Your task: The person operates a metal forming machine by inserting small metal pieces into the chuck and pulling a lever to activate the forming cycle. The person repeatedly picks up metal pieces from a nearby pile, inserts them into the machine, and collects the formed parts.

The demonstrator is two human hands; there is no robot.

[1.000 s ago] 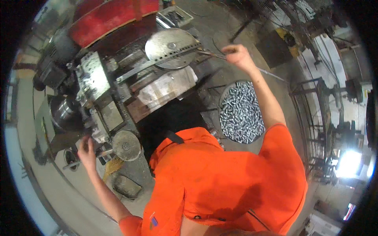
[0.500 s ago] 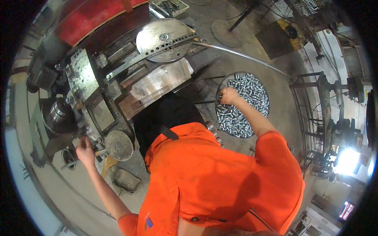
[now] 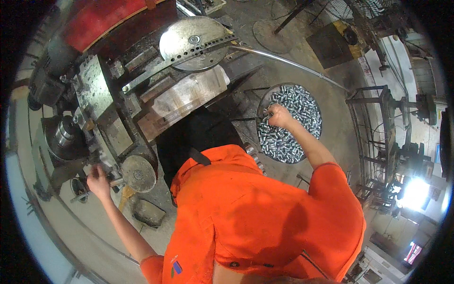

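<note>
My right hand (image 3: 280, 116) is at the near-left rim of a round container (image 3: 261, 103) heaped with small shiny metal cylinders (image 3: 294, 120). Its fingers are bent together over the edge of the heap, and whatever lies between them is too small to make out. Far to the left, my left hand (image 3: 98, 183) is beside the machine, over a metal bar handle (image 3: 80, 196) and close to a round metal disc (image 3: 138, 174). Its fingers are curled; I cannot make out whether they grip the bar or a small piece.
A machine with a flat metal plate (image 3: 97, 85), a chuck-like cylinder (image 3: 65, 131) and a large disc (image 3: 182, 40) fills the left. A long rod (image 3: 288, 63) runs right from it. A metal tray (image 3: 147, 212) sits below my left hand. A metal rack (image 3: 373, 128) stands at right.
The whole view has shifted slightly, so the machine and container appear a little further left and up. Both hands stay at nearly the same places, with no clear change in their hold.
</note>
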